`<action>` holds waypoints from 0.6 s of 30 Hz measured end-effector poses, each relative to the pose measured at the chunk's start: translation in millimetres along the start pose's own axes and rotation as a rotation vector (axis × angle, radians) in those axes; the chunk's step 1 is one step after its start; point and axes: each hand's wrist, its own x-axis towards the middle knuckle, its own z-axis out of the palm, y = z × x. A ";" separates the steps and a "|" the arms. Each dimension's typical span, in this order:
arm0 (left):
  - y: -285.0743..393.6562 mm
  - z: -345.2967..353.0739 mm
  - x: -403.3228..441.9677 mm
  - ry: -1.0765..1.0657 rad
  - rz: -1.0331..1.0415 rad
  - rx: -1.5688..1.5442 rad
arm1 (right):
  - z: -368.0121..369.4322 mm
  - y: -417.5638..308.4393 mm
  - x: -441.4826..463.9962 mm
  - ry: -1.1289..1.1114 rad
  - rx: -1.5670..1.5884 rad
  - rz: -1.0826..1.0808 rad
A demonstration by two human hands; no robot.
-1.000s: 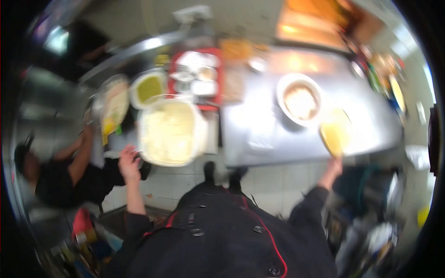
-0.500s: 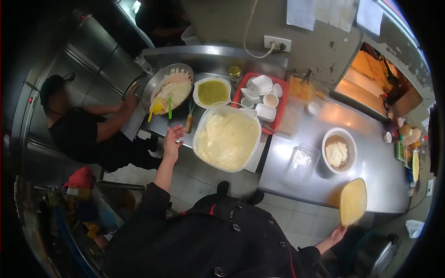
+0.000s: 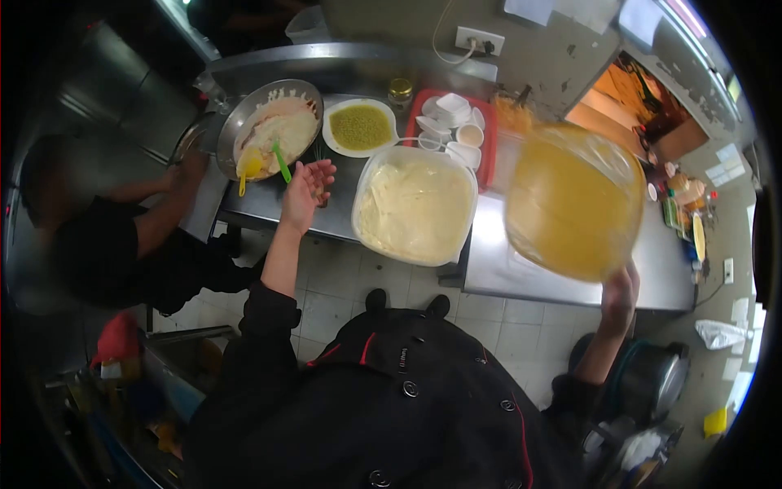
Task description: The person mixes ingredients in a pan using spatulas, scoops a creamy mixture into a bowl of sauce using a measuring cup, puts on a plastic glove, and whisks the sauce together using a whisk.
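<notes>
My right hand grips the lower edge of a large yellow lid, which is raised over the right counter and slightly blurred. My left hand is empty, fingers apart, in front of the left counter, near the green spatula. Between my hands stands an open square tub of pale cream. A metal bowl holds a creamy mixture, a yellow utensil and the green spatula. Beside it is a white dish of green food.
A red tray holds white dishes. A lidded jar stands behind the green food. At the left, a co-worker reaches to the counter. A wall outlet and the right counter's metal edge are visible.
My right hand has brought the yellow lid up and leftward, closer to the camera, where it now hides the white bowl. My left hand is higher in view, with its palm turned.
</notes>
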 end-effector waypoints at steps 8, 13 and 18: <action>9.8 -30.3 -13.9 0.004 0.062 0.036 | 178.5 -32.2 43.7 -0.493 -0.648 -0.033; -1.8 -55.8 -24.0 0.046 0.037 0.030 | 223.0 8.1 16.6 -0.799 -1.100 -0.530; -12.2 -60.0 -27.8 0.018 0.024 0.023 | 217.7 52.7 -5.3 -0.961 -1.306 -0.588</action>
